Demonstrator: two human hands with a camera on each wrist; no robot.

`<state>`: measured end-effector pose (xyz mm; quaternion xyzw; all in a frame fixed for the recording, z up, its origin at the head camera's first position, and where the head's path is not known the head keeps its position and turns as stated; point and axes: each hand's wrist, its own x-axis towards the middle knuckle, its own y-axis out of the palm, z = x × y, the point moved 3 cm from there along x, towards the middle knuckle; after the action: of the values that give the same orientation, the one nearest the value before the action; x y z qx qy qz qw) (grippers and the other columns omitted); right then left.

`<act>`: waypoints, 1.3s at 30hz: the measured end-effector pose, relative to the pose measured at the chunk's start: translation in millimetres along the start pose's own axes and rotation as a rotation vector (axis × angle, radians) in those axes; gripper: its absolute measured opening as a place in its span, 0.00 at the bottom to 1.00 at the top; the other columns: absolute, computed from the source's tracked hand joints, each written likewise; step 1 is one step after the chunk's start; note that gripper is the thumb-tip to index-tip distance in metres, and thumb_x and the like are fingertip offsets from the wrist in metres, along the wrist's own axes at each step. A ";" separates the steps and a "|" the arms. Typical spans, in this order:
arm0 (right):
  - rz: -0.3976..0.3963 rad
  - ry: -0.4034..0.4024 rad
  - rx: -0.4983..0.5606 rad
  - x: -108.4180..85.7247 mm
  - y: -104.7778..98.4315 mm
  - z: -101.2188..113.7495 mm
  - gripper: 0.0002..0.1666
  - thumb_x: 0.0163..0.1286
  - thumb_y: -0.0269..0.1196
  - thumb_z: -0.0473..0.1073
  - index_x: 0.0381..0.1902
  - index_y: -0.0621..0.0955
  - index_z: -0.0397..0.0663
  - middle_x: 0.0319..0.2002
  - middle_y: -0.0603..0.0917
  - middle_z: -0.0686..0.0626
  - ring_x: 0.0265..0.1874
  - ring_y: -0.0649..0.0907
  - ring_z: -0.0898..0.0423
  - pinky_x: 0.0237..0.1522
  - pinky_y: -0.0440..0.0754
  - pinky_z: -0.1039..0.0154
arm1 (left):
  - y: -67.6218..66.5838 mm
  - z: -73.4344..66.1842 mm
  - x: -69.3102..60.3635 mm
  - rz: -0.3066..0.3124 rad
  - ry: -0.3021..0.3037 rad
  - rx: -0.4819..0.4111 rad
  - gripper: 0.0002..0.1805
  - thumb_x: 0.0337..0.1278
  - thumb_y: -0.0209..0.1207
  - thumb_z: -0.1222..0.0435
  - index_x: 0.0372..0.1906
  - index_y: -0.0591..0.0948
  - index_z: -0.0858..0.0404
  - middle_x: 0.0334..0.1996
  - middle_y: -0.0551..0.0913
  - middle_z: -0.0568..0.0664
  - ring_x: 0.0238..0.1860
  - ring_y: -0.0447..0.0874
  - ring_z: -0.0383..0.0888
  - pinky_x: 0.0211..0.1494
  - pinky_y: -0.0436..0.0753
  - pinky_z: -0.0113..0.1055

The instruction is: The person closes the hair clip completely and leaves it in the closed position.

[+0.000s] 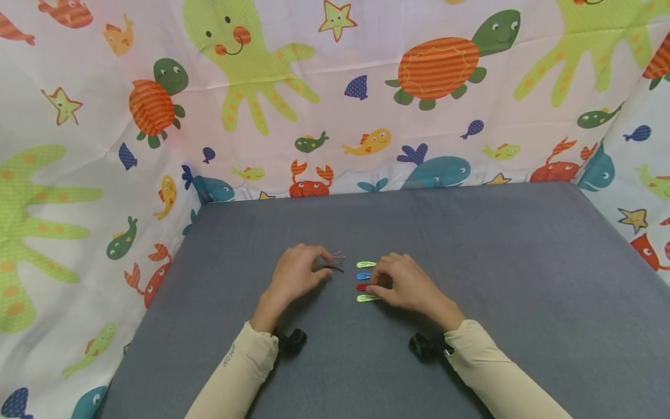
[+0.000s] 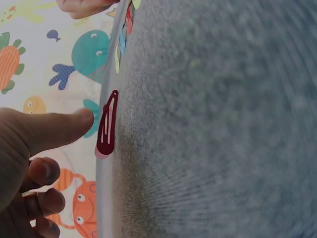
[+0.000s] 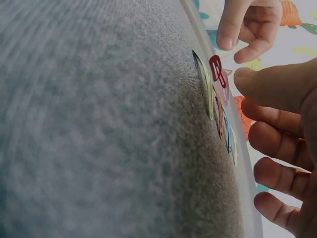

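A column of snap hair clips lies on the grey cloth: an upper yellow-green clip (image 1: 365, 264), a blue clip (image 1: 363, 276), a red clip (image 1: 361, 287) and a lower yellow-green clip (image 1: 367, 298). My right hand (image 1: 405, 283) hovers at their right ends, thumb over the red one, fingers loosely bent and holding nothing. To the left, my left hand (image 1: 298, 272) is beside a dark red clip (image 2: 109, 124) and a pink clip (image 3: 226, 89). Its thumb (image 2: 74, 126) stays apart from the dark red clip, and nothing is held.
The grey cloth-covered table (image 1: 502, 250) extends around both hands. A white curtain (image 1: 335, 64) printed with sea animals hangs along its back and sides. Black wrist cameras are strapped beside the left sleeve (image 1: 235, 361) and right sleeve (image 1: 497, 366).
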<state>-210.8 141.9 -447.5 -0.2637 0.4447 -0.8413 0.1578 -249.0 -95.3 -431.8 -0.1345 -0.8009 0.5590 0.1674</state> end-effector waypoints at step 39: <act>-0.046 0.105 -0.188 45.6 24.6 26.9 0.10 0.61 0.75 0.50 0.40 0.92 0.58 0.34 0.84 0.53 0.32 0.75 0.54 0.37 0.64 0.55 | 7.9 13.3 2.2 -0.065 -0.034 0.027 0.06 0.56 0.73 0.57 0.38 0.91 0.51 0.24 0.84 0.43 0.22 0.69 0.39 0.26 0.67 0.35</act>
<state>-231.3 87.6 -441.6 -0.2430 0.5234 -0.8118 0.0896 -256.3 -103.0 -443.2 -0.0969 -0.8000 0.5661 0.1737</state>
